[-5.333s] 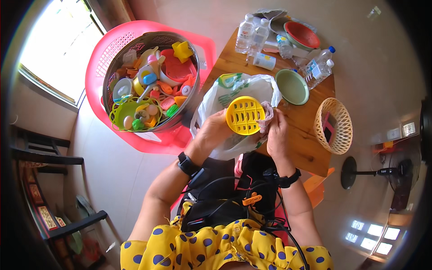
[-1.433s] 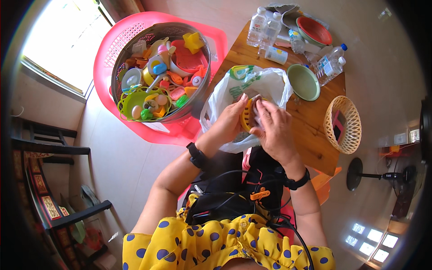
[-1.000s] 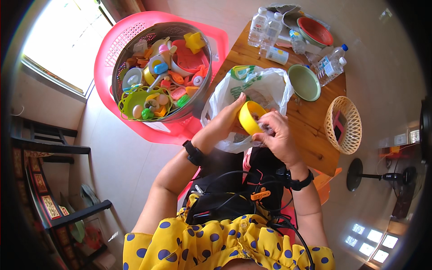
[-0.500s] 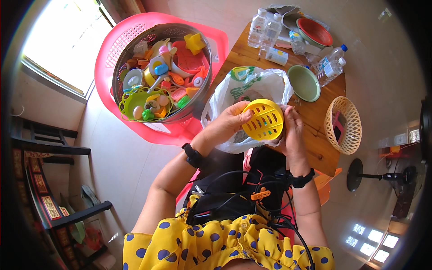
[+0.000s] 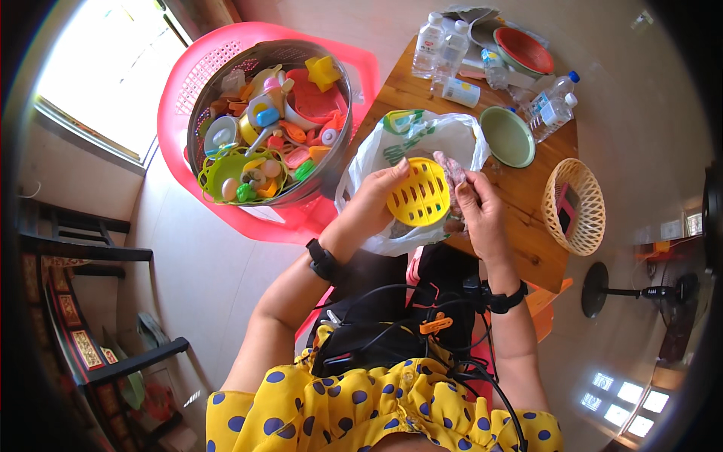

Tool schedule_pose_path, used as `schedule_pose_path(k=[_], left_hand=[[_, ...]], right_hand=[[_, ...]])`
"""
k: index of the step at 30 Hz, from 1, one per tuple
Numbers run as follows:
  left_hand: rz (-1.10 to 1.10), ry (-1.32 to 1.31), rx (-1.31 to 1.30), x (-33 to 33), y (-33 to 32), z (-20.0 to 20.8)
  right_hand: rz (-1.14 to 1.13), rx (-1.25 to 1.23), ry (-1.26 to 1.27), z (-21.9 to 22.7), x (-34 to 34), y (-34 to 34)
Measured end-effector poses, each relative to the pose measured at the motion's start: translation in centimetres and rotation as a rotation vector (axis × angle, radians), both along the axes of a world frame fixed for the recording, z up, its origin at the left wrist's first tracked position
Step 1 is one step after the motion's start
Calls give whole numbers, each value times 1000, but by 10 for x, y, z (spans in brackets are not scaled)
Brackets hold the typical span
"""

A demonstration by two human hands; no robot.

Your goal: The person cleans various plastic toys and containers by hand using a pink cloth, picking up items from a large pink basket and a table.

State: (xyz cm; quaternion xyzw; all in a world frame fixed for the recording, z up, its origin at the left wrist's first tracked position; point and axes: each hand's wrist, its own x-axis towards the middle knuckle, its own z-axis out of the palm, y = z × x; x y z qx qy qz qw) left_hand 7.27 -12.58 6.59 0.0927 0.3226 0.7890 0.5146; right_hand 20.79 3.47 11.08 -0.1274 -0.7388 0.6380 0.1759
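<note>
A round yellow slotted toy piece (image 5: 419, 193) is pinched at its left rim by my left hand (image 5: 373, 202), thumb on top. At the opposite rim, my right hand (image 5: 482, 211) grips a crumpled greyish-pink cloth (image 5: 449, 170), which touches the yellow piece. Both hands are above the opening of a white plastic bag (image 5: 361, 164) with green print, which stands at the near left of the wooden table. What lies inside the bag is mostly hidden behind my hands and the yellow piece.
Left of the table, a metal tub (image 5: 197, 135) full of colourful plastic toys rests on a pink chair (image 5: 178, 90). On the wooden table (image 5: 520, 226) stand a green bowl (image 5: 506, 137), several clear bottles (image 5: 428, 47), a red bowl (image 5: 524, 50) and a woven basket (image 5: 593, 218). A black fan (image 5: 595, 291) stands at right.
The yellow piece has shifted a little left and tilted. My right hand has moved away from its rim, and the cloth now shows plainly between the fingers and the piece.
</note>
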Motion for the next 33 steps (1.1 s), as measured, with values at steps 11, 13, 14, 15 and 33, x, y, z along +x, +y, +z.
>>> schedule_pose_path(k=[11, 13, 14, 15, 33], left_hand=[[194, -40, -106, 11, 6, -20], [83, -161, -8, 23, 25, -17], [37, -219, 65, 25, 31, -26], [65, -235, 100, 27, 36, -25], [134, -71, 13, 21, 14, 3]], right_hand=[[-106, 279, 159, 4, -6, -15], [-88, 518, 198, 7, -8, -13], [-64, 665, 211, 7, -11, -16], [26, 853, 164, -11, -9, -7], [76, 938, 56, -16, -3, -21]])
